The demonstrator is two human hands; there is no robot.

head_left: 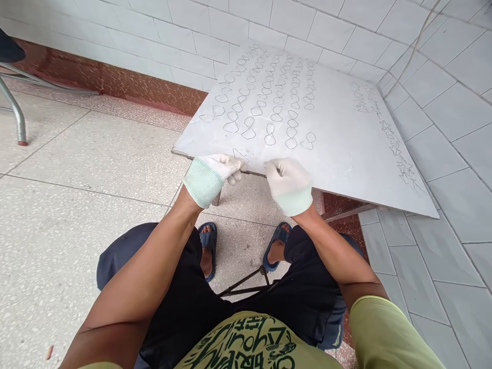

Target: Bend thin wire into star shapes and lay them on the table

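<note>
Both my hands wear white knit gloves with pale green cuffs and are held over the near edge of a white board (334, 138). My left hand (221, 171) is closed, with thumb and forefinger pinched together. A thin, dark bent wire (243, 154) rises at its fingertips. A short gap to the right, my right hand (288, 179) is also closed, its fingers curled toward the left one. Whatever those right fingers grip is too fine to make out. Rows of thin wire figure-eights (269, 134) lie on the board beyond my hands.
Star-like bent wires (392, 141) run along the board's right side. White tiled walls (300, 20) border the board at the back and right. A metal chair leg (17, 110) stands at the far left. A thin dark metal stand (246, 287) is between my feet.
</note>
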